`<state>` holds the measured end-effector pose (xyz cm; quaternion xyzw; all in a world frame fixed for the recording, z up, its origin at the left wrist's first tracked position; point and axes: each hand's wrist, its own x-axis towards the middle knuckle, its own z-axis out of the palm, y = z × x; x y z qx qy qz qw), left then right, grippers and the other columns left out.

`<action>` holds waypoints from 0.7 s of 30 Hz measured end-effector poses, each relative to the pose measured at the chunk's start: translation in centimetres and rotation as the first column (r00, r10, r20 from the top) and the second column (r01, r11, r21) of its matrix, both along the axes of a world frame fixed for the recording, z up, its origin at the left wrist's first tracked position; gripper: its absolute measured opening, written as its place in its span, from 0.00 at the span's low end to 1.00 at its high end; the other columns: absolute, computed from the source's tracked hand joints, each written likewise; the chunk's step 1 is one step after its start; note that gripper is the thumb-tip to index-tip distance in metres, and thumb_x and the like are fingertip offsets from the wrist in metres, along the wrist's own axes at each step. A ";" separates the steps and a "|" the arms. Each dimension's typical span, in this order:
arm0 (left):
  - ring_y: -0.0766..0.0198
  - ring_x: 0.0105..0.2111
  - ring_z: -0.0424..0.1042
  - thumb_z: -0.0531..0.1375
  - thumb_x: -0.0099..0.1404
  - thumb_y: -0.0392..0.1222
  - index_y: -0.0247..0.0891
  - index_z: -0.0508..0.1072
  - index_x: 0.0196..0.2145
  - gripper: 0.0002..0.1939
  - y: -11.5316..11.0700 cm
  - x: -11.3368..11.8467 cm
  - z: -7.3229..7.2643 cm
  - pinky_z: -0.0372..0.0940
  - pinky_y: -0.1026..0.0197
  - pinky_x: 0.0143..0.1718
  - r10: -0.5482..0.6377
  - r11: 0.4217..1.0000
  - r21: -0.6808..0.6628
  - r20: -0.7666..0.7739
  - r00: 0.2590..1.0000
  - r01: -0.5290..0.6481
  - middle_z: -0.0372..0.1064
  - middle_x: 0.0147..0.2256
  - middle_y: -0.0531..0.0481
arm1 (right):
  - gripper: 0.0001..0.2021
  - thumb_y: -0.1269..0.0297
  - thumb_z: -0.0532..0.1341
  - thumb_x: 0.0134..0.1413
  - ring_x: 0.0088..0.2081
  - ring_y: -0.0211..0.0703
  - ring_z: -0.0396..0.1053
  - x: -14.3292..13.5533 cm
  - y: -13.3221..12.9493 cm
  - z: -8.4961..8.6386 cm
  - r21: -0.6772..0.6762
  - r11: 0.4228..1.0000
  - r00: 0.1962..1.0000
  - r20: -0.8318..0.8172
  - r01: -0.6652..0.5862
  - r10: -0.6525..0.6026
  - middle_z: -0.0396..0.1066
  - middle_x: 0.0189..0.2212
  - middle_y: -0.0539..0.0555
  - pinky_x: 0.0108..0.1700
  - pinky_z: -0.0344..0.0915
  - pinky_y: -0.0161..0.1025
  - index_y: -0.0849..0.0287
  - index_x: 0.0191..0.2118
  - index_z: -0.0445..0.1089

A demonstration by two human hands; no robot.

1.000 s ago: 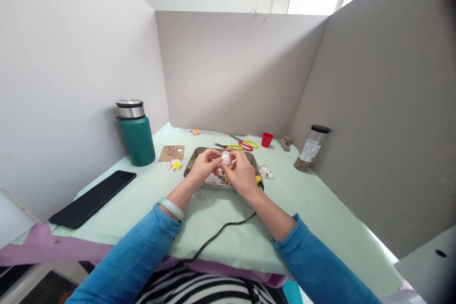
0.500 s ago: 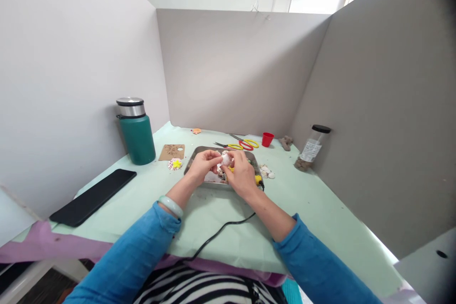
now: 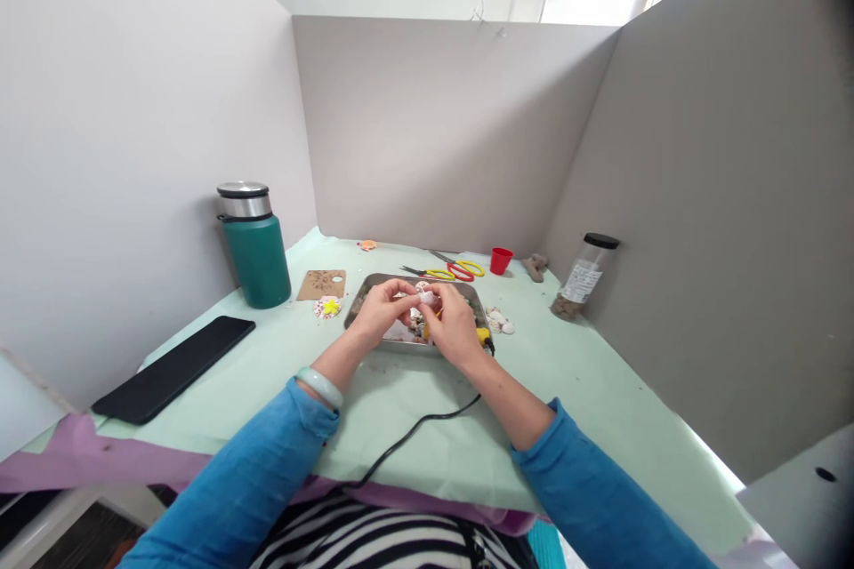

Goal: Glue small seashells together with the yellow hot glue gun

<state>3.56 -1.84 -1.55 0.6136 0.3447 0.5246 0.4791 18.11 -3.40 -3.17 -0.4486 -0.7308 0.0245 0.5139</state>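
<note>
Two narrow pinches meet on one thing: my left grip holds one side of a small white piece above the metal tray, my right grip the other. I judge the step is adjusting this piece; the next move seems to call for light, steady pressure.

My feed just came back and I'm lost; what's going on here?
A person's left hand and right hand pinch a small white piece between their fingertips, above a metal tray holding small mixed pieces. Scissors lie behind the tray; a red cup stands to their right.
</note>
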 end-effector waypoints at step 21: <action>0.71 0.18 0.63 0.63 0.53 0.47 0.36 0.70 0.31 0.12 0.2 -0.2 -0.2 0.59 0.68 0.21 0.116 0.982 0.165 -0.138 0.984 -0.092 0.65 0.21 0.55 | 0.06 0.63 0.55 0.54 0.31 0.39 0.65 0.3 0.4 0.3 -0.063 0.996 0.996 -0.065 -0.066 0.062 0.68 0.33 0.52 0.33 0.61 0.36 0.58 0.31 0.68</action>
